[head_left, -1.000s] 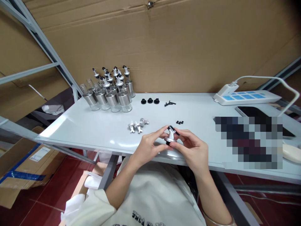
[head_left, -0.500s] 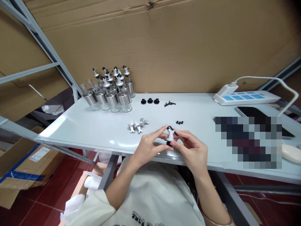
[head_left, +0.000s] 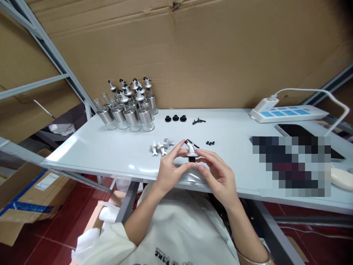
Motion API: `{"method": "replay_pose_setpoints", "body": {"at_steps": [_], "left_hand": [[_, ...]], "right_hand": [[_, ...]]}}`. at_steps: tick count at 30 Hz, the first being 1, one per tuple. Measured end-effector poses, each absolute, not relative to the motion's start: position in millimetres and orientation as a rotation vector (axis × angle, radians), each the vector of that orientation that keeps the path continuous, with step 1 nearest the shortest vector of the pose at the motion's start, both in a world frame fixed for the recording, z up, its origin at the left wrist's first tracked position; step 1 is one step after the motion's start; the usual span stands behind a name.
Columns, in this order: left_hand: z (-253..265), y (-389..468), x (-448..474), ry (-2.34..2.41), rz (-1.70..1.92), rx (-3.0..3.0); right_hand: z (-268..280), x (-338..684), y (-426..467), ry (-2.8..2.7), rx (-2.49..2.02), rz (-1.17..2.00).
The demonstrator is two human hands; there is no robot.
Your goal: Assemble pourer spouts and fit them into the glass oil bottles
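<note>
Pourer [head_left: 189,148] in your fingertips, upright, above the near edge of the bench [head_left: 116,149]; black lever [head_left: 189,141] on top, ribbed stopper [head_left: 192,159] below the collar. Your left hand [head_left: 168,172] grips it, index finger at the lever, thumb under the stopper. Your right hand [head_left: 223,180] touches the collar's right side with its fingertips; cannot tell whether its thumb presses on anything. Change over the last second: you brought the pourer a little leftward and straightened it, and the right fingers left the lever's tail, which now stands free. Judgement: lever and stopper look seated, so this unit appears put together or nearly so. Just beyond your hands: three silver spouts [head_left: 161,148] to the left, three small black caps [head_left: 210,143] to the right. Farther back: three loose stoppers [head_left: 175,118], a small heap of levers [head_left: 199,121], then bottles [head_left: 146,116] at left, several topped with pourers. Writing: dark print [head_left: 165,257] on your shirt, not securely legible; label [head_left: 46,180] on the floor carton [head_left: 30,195] too small to read. No brand made out.
</note>
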State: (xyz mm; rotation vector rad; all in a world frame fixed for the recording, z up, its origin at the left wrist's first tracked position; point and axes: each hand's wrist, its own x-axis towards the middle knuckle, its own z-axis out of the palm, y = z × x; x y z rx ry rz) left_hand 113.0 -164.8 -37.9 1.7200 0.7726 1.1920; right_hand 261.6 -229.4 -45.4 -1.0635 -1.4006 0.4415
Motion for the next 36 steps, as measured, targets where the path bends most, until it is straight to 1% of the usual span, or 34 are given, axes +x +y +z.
{"method": "replay_pose_setpoints", "body": {"at_steps": [3, 10, 20, 27, 36], "left_hand": [[-38.4, -164.5, 112.6, 0.717, 1.215, 1.722], [-30.5, -166.1, 110.5, 0.579, 1.199, 1.934], [-30.6, -165.6, 112.4, 0.609, 1.214, 1.915], [-29.9, -165.4, 111.5, 0.607, 1.203, 1.914], [-30.2, -164.5, 111.8, 0.569, 1.330, 2.040]], "right_hand": [[-46.9, 260.5, -228.8, -1.392, -1.080, 0.437], [-46.6, 260.0, -227.5, -1.306, -1.086, 0.436], [-44.7, 258.0, -227.9, -1.303, -1.051, 0.437], [-45.3, 258.3, -227.1, -1.285, -1.060, 0.493], [-47.2, 259.4, -228.4, -1.361, -1.094, 0.429]]}}
